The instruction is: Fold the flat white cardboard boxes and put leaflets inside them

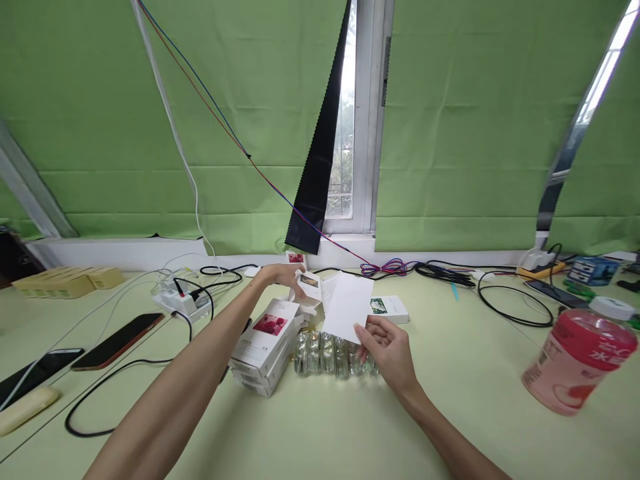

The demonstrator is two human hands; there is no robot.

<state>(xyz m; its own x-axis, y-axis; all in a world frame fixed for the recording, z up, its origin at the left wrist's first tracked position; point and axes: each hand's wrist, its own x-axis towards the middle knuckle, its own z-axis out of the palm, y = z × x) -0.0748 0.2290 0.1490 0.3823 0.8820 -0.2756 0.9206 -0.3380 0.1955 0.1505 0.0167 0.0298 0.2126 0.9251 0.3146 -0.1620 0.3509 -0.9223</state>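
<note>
My right hand [387,347] pinches the lower right corner of a blank white card [349,308], tilted above the table. My left hand [289,277] grips a small white box [311,287] with a picture on its face, behind the stacked boxes. Two or so white boxes with a red flower picture [267,333] lie stacked just left of the middle. Several clear glass bottles [327,353] stand in a row beneath the card, which hides part of them. Behind the card, at its right, lies a white box with a white flower picture [390,309].
A pink jar with a white lid [575,360] stands at the right. Phones [117,341], a power strip [183,300] and cables [445,272] lie on the pale table [320,433]. Yellow blocks [67,282] sit at the far left. Green blinds hang behind.
</note>
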